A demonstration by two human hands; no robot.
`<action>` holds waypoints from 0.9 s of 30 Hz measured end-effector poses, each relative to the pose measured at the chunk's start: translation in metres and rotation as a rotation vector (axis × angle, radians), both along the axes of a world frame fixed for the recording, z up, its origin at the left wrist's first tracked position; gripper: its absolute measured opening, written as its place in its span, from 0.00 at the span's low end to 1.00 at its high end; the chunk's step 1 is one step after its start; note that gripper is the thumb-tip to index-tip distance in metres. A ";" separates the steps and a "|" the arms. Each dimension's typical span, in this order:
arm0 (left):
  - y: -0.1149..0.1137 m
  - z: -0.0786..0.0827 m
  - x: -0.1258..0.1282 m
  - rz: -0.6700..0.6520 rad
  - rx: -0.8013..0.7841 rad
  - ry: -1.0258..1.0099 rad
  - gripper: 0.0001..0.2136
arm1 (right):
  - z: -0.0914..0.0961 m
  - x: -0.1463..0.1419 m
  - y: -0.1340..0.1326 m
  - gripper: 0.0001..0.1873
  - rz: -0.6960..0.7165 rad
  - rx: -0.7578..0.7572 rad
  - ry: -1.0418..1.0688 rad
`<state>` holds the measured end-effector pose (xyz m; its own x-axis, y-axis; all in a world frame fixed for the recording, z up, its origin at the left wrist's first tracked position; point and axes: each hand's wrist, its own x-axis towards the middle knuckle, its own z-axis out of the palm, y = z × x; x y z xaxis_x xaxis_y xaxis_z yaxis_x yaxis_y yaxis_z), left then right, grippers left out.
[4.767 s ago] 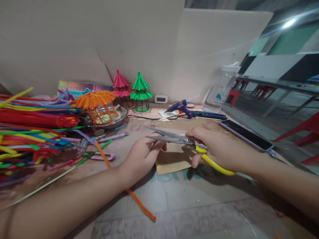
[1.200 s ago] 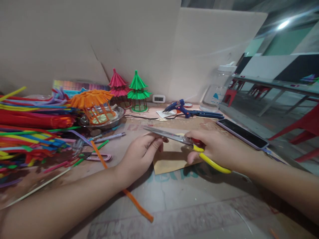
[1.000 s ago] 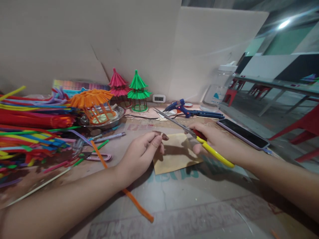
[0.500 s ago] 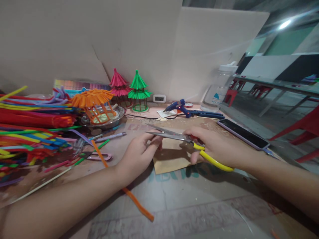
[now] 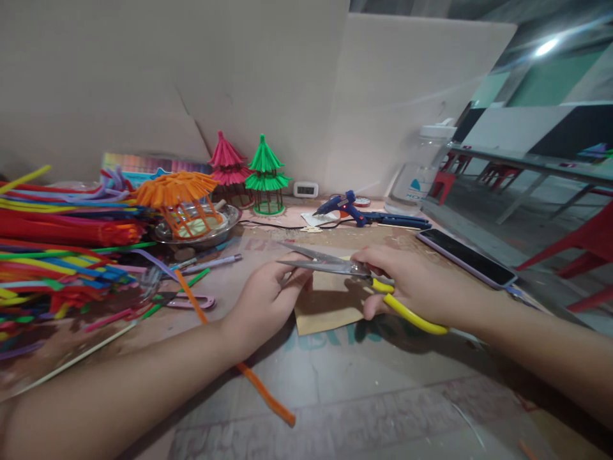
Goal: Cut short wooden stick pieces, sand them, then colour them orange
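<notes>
Cluttered table (image 5: pixel 383 396), R fingers (image 5: pixel 368 259) gripping scissors (image 5: pixel 330 263)

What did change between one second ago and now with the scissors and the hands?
The right hand swung the scissors down from pointing up and away to lie level, blades slightly open at the left hand fingertips. The left hand stayed pinched over the brown card; the glue gun and phone did not move.
</notes>
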<state>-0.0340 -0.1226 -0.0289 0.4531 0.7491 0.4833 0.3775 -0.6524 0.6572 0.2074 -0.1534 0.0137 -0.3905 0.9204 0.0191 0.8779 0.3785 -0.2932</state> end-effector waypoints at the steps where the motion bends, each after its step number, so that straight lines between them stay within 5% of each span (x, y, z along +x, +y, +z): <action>1: 0.000 0.000 0.000 -0.003 0.007 0.003 0.12 | -0.001 0.001 0.001 0.19 0.011 0.025 -0.015; 27: 0.000 -0.002 -0.001 -0.001 0.038 0.023 0.10 | -0.010 0.009 0.006 0.23 0.119 0.160 -0.071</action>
